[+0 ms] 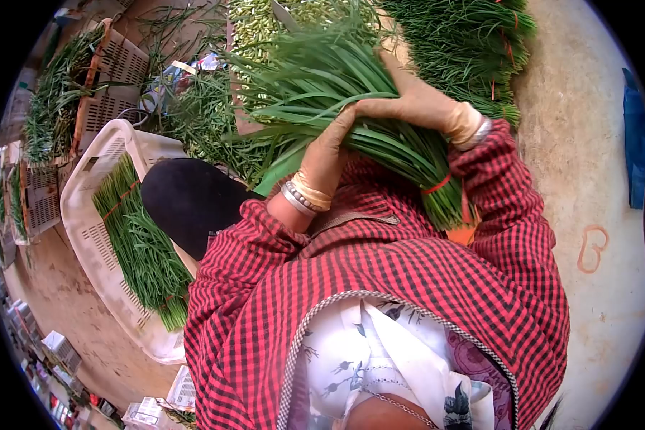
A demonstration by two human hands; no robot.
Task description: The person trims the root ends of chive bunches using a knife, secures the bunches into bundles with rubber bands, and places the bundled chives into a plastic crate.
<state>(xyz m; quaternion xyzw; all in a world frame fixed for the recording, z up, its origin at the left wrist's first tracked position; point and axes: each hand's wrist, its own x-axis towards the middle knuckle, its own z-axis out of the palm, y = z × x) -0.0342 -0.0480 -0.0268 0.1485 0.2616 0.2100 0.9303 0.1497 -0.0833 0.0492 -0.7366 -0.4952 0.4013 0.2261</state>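
A thick bunch of garlic chives (401, 147) lies slantwise across my lap, its leafy tips spread to the upper left. A red band (437, 184) ties it near the stem end. My left hand (325, 156) is wrapped round the leaves from the near left side. From the far right side my right hand (419, 99) grips them, thumb and fingers apart around the bunch. The two hands meet at the thumbs. Thin pale glove cuffs show at both wrists. The fingertips beneath the leaves are hidden.
Tied green bunches (473, 54) are stacked at the upper right. A white plastic basket (75, 208) with more bunches stands left of my knee. Behind the leaves is a board of cut stems (254, 21) with a knife blade (284, 14). Loose greens (208, 129) litter the ground.
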